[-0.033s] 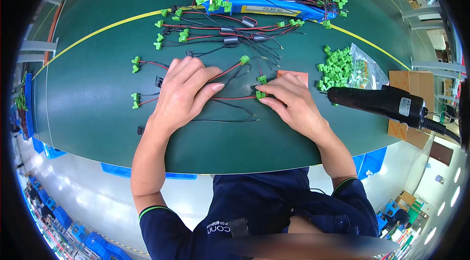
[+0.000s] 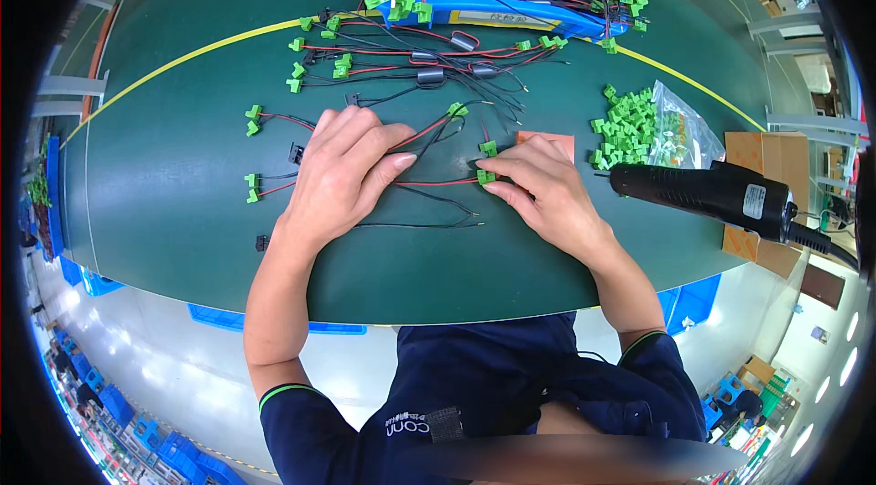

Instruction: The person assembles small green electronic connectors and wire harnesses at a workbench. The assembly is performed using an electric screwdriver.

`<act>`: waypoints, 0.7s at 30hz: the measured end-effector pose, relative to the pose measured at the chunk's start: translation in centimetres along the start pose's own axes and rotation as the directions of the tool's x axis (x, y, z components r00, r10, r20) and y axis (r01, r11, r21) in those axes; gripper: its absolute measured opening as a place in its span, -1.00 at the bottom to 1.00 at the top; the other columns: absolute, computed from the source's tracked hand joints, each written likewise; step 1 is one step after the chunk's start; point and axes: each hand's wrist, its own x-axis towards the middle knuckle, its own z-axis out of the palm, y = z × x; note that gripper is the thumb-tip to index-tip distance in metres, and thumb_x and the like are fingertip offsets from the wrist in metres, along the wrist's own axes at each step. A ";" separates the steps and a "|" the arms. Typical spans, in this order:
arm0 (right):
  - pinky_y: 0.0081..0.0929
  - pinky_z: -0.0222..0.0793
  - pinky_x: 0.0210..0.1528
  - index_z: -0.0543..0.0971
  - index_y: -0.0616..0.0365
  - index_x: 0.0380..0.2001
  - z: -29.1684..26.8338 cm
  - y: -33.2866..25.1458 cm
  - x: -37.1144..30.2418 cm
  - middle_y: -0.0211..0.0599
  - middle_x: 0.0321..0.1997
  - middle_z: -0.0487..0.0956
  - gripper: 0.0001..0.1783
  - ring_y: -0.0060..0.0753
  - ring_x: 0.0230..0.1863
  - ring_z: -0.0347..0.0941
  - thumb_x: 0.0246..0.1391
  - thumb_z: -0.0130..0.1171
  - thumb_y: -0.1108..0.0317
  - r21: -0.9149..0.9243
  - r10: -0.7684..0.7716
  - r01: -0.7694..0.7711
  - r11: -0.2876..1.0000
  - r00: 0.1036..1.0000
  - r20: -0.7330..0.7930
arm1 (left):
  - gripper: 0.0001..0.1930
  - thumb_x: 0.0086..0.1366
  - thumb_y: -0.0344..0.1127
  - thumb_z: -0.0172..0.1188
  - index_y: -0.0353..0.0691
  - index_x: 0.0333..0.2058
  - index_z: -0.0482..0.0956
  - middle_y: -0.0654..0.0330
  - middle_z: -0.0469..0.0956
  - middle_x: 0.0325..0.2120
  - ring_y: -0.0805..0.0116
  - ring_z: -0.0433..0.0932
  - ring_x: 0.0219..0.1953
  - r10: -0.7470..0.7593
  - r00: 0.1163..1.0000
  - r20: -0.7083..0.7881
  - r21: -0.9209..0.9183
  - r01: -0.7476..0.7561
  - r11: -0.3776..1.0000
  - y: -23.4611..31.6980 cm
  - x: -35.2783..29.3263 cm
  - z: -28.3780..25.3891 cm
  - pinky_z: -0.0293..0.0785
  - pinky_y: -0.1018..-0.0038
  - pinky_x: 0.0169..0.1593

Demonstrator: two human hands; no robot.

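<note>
My left hand (image 2: 349,170) is closed over a bundle of red and black wires, its thumb and forefinger near a loose black wire (image 2: 433,146). To its left stick out the green connectors (image 2: 253,120) and black plugs (image 2: 297,153) of the wire harnesses. My right hand (image 2: 547,186) pinches a green terminal connector (image 2: 484,177) at the end of a red wire (image 2: 438,183). Just above those fingertips is another green connector (image 2: 488,148). A third green connector (image 2: 456,110) lies between the hands, further up. Bare-ended black wires (image 2: 447,226) lie below the hands.
At the back, a blue bin (image 2: 511,10) is heaped with harnesses; several more harnesses (image 2: 431,74) lie before it. Loose green connectors (image 2: 625,125) sit beside a clear plastic bag (image 2: 680,129) at right. A black corded power tool (image 2: 703,188) and cardboard box (image 2: 771,143) stand near.
The loose black wire between my hands has shifted, its tip now lying across the far green connector. Both hands stay in nearly the same place.
</note>
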 end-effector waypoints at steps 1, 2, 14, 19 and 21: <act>-0.18 0.39 0.07 0.70 0.06 -0.14 0.1 0.1 0.0 -0.38 -0.18 0.66 -0.74 -0.19 -0.09 0.55 0.08 0.45 0.34 -0.005 -0.022 0.022 1.000 1.000 -0.017 | -0.79 0.23 -0.44 0.35 -0.27 -0.14 0.65 0.15 0.51 -0.40 0.15 0.43 -0.34 -0.006 1.000 0.002 0.002 0.006 1.000 0.0 -0.1 0.2 0.27 0.28 -0.22; -0.18 0.39 0.07 0.70 0.06 -0.14 0.1 0.1 0.0 -0.38 -0.18 0.66 -0.74 -0.19 -0.09 0.55 0.08 0.45 0.34 -0.004 -0.022 0.021 1.000 1.000 -0.017 | -0.78 0.25 -0.43 0.33 -0.27 -0.12 0.64 0.15 0.51 -0.40 0.14 0.43 -0.34 -0.014 1.000 0.006 0.004 0.014 1.000 -0.1 -0.1 0.3 0.27 0.28 -0.21; -0.19 0.38 0.08 0.68 0.07 -0.17 0.3 0.3 0.1 -0.42 -0.17 0.66 -0.75 -0.24 -0.09 0.55 0.03 0.45 0.42 -0.025 -0.066 0.065 0.998 0.997 -0.044 | -0.90 0.40 -0.40 0.23 -0.26 -0.16 0.64 0.16 0.51 -0.41 0.18 0.47 -0.34 -0.046 0.998 0.046 -0.169 0.054 0.984 -0.2 -0.3 0.7 0.31 0.29 -0.18; -0.20 0.37 0.06 0.69 0.06 -0.16 0.4 0.3 0.1 -0.42 -0.16 0.66 -0.73 -0.24 -0.09 0.55 0.03 0.45 0.41 -0.036 -0.056 0.055 0.998 0.998 -0.042 | -0.87 0.37 -0.48 0.27 -0.33 -0.14 0.66 0.13 0.65 -0.32 0.23 0.52 -0.33 -0.114 0.991 0.067 -0.179 0.124 0.976 -0.1 -0.4 0.7 0.37 0.35 -0.18; -0.20 0.37 0.07 0.69 0.06 -0.15 0.3 0.2 0.1 -0.42 -0.17 0.66 -0.73 -0.24 -0.09 0.55 0.03 0.45 0.41 -0.041 -0.052 0.050 0.998 0.998 -0.036 | -0.86 0.35 -0.49 0.29 -0.32 -0.14 0.67 0.14 0.65 -0.33 0.24 0.52 -0.34 -0.122 0.991 0.056 -0.209 0.131 0.969 -0.1 -0.4 0.7 0.39 0.36 -0.19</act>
